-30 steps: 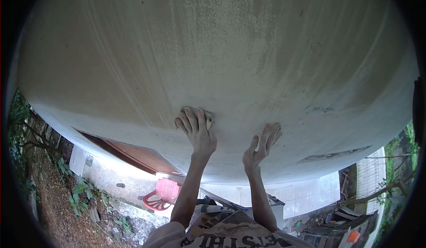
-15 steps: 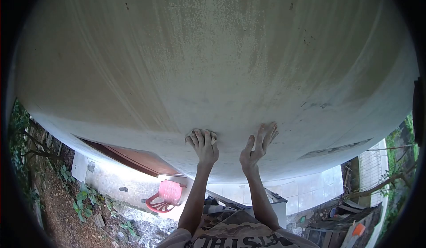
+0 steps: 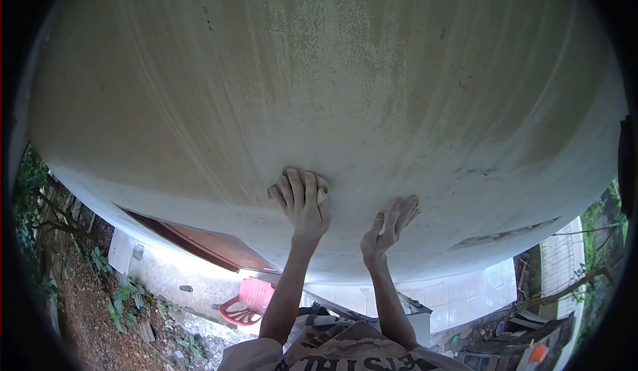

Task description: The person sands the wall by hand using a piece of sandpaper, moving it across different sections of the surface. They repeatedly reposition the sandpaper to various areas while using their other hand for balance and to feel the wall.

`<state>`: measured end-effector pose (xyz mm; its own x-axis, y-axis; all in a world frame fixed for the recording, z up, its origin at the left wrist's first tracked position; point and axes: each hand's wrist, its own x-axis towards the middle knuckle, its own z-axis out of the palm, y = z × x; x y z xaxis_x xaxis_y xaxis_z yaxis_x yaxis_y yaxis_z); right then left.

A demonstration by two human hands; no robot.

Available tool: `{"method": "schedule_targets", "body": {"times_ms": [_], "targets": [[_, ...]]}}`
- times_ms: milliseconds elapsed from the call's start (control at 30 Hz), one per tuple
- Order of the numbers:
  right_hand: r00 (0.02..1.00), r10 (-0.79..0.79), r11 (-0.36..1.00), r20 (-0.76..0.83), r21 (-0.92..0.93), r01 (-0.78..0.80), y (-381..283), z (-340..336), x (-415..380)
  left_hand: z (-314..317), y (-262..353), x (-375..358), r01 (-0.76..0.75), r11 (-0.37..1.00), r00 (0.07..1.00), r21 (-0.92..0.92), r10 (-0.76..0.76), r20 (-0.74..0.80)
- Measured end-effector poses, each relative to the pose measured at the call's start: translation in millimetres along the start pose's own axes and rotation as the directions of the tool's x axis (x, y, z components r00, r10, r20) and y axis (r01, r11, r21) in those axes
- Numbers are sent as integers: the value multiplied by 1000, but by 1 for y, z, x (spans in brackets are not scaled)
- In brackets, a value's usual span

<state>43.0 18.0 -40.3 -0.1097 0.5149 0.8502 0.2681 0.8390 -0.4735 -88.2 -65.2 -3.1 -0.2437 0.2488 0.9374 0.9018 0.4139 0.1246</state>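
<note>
**A:** What were the hands doing up there?

**B:** The left hand [image 3: 302,205] was pressed flat against the wall [image 3: 319,92], fingers closed over a small pale pad [image 3: 322,188], probably sandpaper or a sponge, though I couldn't tell which. Only its edge showed past the fingertips. The right hand [image 3: 387,231] held nothing: fingers spread, palm and fingertips bearing on the same wall just beside the left, the two hands apart.

**B:** The surface itself was a broad, pale plaster face with brownish streaks running down it and a few dark specks near the top.

**A:** So how should that rubbing have been done well?

**B:** In my judgement, by keeping the pad flat under the whole palm rather than digging in with the fingertips, so the pressure stayed even. The bracing hand should have stayed close, since the person was reaching well overhead and a slip would have thrown the balance off. Overlapping passes along the streaks would have suited that surface better than scrubbing one spot.

**A:** Anything below?

**B:** A red plastic chair [image 3: 242,301] stood on the ground [image 3: 153,275] far beneath, near a brown door [image 3: 212,245], with leafy plants [image 3: 119,298] to one side.
</note>
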Motion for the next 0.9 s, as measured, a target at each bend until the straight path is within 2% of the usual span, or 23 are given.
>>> {"method": "schedule_targets", "body": {"times_ms": [67, 167, 267, 333, 400, 500, 600, 733, 833, 900], "targets": [[1000, -19, 1000, -3, -1, 19, 2, 0, 1, 36, -8, -92, -20, 1000, 1000, -17, 20, 18], [1000, -15, 1000, 11, 5, 15, -1, -2, 1, 38, -2, -113, 26, 998, 999, -61, -24, 37], [999, -29, 1000, 17, -10, 29, 3, -3, 1, 11, 8, -45, 168, 979, 986, -113, -165, 34], [1000, -26, 1000, -2, -7, 26, 4, -2, -3, -18, 3, 32, 97, 995, 995, -27, -96, 25], [999, -14, 1000, -40, 18, 14, 3, 3, -1, -53, 1, 103, 50, 997, 995, -52, -45, 89], [997, -25, 1000, -70, 4, 25, 4, 8, -2, -59, 0, 130, 16, 1000, 999, -18, -15, 52], [997, -30, 1000, -66, 4, 31, 6, 7, -2, -26, -5, 57, 18, 1000, 1000, -8, -18, 5], [997, -62, 998, -52, 0, 62, 10, 7, -5, 34, -16, -113, 54, 998, 993, -23, -51, 104], [996, -78, 997, -41, -3, 78, 11, 5, -5, 21, -11, -93, 141, 986, 984, -86, -130, 122], [996, -76, 997, -38, 7, 77, 9, 4, -3, 4, -12, -43, 174, 980, 984, -100, -168, 59]]}}
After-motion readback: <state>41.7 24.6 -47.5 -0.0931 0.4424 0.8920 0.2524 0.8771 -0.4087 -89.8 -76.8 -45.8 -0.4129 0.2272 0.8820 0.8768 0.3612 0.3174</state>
